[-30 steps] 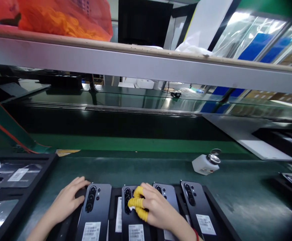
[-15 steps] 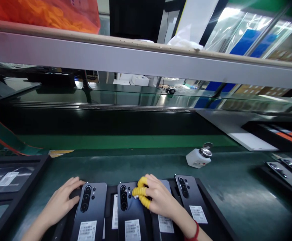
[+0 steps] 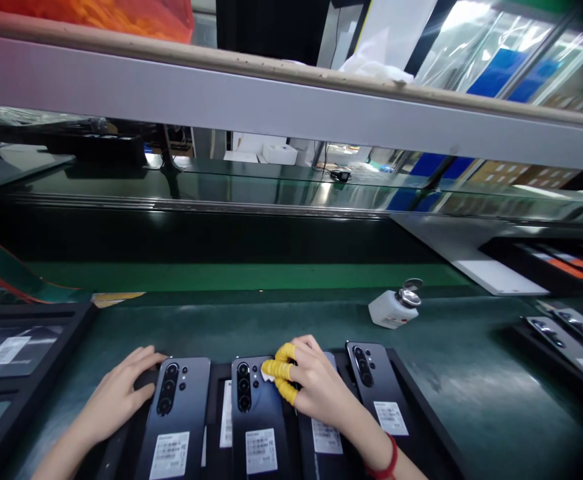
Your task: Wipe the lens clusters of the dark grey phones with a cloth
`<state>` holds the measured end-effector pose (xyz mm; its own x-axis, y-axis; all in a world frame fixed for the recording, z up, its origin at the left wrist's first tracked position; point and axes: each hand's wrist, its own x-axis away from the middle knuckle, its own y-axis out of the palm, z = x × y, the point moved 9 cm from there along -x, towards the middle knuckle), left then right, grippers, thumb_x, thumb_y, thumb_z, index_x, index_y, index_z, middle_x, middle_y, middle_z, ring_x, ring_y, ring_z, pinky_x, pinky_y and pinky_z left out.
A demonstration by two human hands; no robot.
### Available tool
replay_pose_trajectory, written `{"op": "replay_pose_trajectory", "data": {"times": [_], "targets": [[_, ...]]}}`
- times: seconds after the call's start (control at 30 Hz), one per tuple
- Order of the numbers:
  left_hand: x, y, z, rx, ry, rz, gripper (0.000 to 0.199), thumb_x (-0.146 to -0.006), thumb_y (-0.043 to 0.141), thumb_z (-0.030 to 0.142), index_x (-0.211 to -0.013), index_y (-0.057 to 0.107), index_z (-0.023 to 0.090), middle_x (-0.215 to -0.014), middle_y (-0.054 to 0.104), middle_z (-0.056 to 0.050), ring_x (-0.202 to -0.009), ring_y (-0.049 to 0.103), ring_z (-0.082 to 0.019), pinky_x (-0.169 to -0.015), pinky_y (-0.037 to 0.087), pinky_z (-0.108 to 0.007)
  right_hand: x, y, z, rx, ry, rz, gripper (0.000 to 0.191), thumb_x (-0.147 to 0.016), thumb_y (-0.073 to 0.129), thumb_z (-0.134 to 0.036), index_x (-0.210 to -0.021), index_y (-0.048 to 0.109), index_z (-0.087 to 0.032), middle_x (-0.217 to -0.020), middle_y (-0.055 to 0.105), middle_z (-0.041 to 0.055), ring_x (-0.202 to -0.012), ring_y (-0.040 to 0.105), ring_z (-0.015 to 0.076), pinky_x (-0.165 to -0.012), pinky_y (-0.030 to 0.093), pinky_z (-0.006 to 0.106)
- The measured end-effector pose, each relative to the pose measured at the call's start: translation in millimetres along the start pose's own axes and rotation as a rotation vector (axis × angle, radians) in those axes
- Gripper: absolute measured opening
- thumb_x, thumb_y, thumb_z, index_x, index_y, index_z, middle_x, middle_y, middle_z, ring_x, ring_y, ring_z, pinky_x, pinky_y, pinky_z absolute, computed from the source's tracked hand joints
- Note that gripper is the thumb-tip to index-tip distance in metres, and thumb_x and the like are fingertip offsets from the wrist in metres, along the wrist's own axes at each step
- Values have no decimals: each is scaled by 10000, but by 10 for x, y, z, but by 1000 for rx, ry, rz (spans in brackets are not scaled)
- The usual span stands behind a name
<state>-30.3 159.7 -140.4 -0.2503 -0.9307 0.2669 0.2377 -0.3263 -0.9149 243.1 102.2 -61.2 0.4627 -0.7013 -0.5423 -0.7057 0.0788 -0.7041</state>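
Several dark blue-grey smartphones lie back-up in a black tray [image 3: 424,427], their camera lenses and white labels showing. My right hand [image 3: 316,383], with yellow finger cots on some fingers, pinches a small white wipe [image 3: 267,377] against the back of the second smartphone [image 3: 257,413], just beside its cameras. Its wrist and fingers partly cover the third smartphone [image 3: 316,460]. At the tray's left side, my left hand [image 3: 121,393] rests with thumb and fingers apart, fingertips by the top corner of the first smartphone [image 3: 184,413]. The fourth smartphone [image 3: 376,380] lies tilted at the right.
A white pump bottle [image 3: 394,309] with its metal lid raised stands behind the tray on the green bench. Another black tray [image 3: 79,333] is at left, and more phones [image 3: 554,337] lie at right. A grey shelf beam [image 3: 271,110] crosses above.
The camera view has tilted down slightly. My right hand, with the wipe, has shifted a little up the second smartphone's back. My left hand stays by the first smartphone.
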Motion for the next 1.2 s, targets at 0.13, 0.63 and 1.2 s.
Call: {"op": "replay_pose_trajectory", "data": {"times": [0.13, 0.63, 1.2], "targets": [[-14, -58, 44, 12, 25, 53, 675, -696, 251, 435, -1167, 579, 82, -1288, 423, -118, -1280, 283, -283, -1069, 265, -484, -11, 166, -117, -16, 0, 9, 310, -776, 641, 51, -1023, 633, -135, -882, 512, 35, -782, 433, 177, -710, 291, 308], [-25, -6, -64, 49, 104, 146, 546, -750, 305, 396, -1128, 607, 143, -1254, 468, -100, -1262, 316, -304, -1041, 309, -504, 44, 255, -257, 24, -33, -98, 187, -779, 686, -4, -868, 603, -145, -877, 475, 25, -813, 430, 174, -805, 335, 336], [-20, 90, -142, 39, 117, 171, 529, -757, 303, 365, -1166, 581, 176, -1286, 442, -87, -1276, 300, -287, -1051, 305, -494, 20, 351, -254, 27, -27, -85, 327, -778, 619, 51, -1011, 619, -178, -890, 454, 39, -845, 423, 193, -958, 291, 451]]}}
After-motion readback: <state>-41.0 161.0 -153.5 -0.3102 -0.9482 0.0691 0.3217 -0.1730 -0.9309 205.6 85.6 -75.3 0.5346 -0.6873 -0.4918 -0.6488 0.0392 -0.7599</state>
